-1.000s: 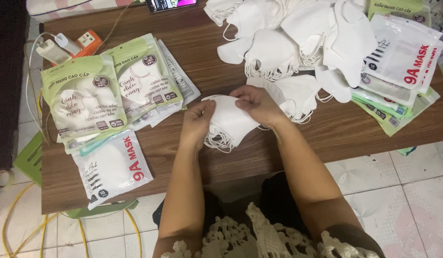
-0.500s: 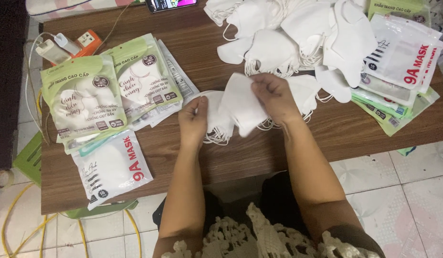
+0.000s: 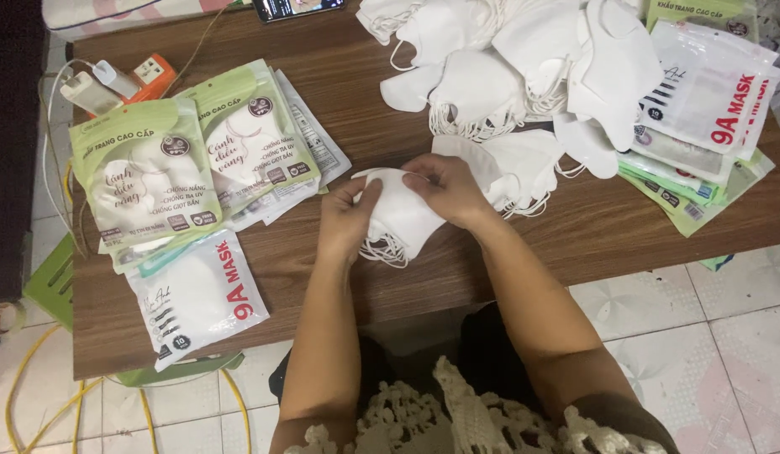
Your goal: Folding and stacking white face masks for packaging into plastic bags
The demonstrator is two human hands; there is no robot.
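- Wooden table (image 3: 508, 252) stands on a pale tiled floor (image 3: 726, 336); the person sits at its near edge, both forearms reaching over it.
- Left hand (image 3: 344, 223) grasps the left side of a small stack of white face masks (image 3: 403, 217), fingers curled around the edge.
- Right hand (image 3: 445, 187) grips the top right of the same stack, thumb and fingers pinched on it. The stack is held just above the table at its near middle, ear loops hanging from the lower edge.
- Judged progress: the stack in hand appears gathered and squared but is not yet in any pouch; packing is partly done.
- Near left: 1 white printed pouch (image 3: 197, 294) lies flat, apparently filled with masks.
- Further left: 2 green printed pouches (image 3: 188, 168) lie side by side on top of other flat pouches; white masks show through their clear fronts, so these count as finished.
- Just beyond the right hand: a second small bundle of masks (image 3: 516, 164) lies loose on the table.
- Far middle: a large heap of loose white masks (image 3: 524, 59) remains unpacked; this is the bulk of the work left.
- Far right: a pile of flat pouches (image 3: 701, 126), white and green, looks empty, though contents cannot be confirmed.
- Far left corner: an orange power strip (image 3: 142, 76) with a plugged-in charger, well apart from the hands.
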